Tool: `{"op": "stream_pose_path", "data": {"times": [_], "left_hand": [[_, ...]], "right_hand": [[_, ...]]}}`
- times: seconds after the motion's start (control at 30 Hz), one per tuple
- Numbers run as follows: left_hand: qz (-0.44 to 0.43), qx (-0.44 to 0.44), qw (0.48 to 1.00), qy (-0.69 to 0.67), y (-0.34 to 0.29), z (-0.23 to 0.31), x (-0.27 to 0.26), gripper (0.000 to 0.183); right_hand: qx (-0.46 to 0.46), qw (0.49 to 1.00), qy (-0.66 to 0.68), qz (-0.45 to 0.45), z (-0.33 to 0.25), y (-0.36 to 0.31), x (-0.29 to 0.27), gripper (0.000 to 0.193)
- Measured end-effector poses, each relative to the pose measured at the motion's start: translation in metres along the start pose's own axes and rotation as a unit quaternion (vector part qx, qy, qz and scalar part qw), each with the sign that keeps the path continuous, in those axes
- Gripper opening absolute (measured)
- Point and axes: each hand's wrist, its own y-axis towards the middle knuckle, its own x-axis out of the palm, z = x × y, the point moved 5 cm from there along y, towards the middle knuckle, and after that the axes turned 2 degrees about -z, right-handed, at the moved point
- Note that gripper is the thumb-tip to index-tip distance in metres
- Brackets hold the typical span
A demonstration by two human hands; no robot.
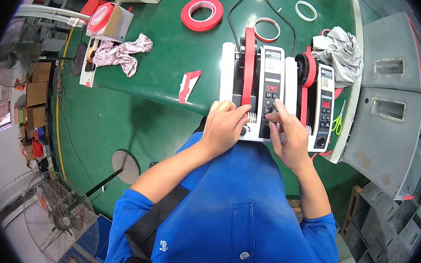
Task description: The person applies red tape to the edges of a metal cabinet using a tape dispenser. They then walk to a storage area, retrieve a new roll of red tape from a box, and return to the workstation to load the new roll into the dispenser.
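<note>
Two white tape dispensers with red digital displays stand side by side at the table's near edge. On the left dispenser (272, 62), red tape (247, 70) runs from the roll down to the front rollers. There my left hand (222, 127) rests, its fingers pressed together at the tape's lower end, partly hiding it. My right hand (290, 135) is at the same machine's button panel (268, 100), fingers apart and bent, index finger by the buttons, thumb near the front. It holds nothing visible. The right dispenser (325, 98) also carries red tape (305, 102).
Beyond lie a red tape roll (187, 15), empty rings and black cables (237, 5). A grey cloth (342, 55) and green-handled scissors (337, 124) lie right. A patterned cloth (127, 55) and tape scrap (189, 86) lie left. Grey cabinets (385, 115) flank the table; a fan (65, 221) stands lower left.
</note>
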Motion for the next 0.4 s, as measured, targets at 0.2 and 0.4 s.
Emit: {"op": "stream_pose_path", "data": {"times": [0.2,0.4], "left_hand": [[0.001,-0.078,0.996,0.033,-0.006,-0.006,-0.005,0.022],[-0.038,-0.066,0.997,0.019,-0.003,0.005,0.007,0.03]], "right_hand": [[0.008,1.0,-0.005,0.02,0.007,-0.009,-0.01,0.055],[-0.019,0.999,-0.037,0.013,0.009,-0.005,-0.007,0.059]]}}
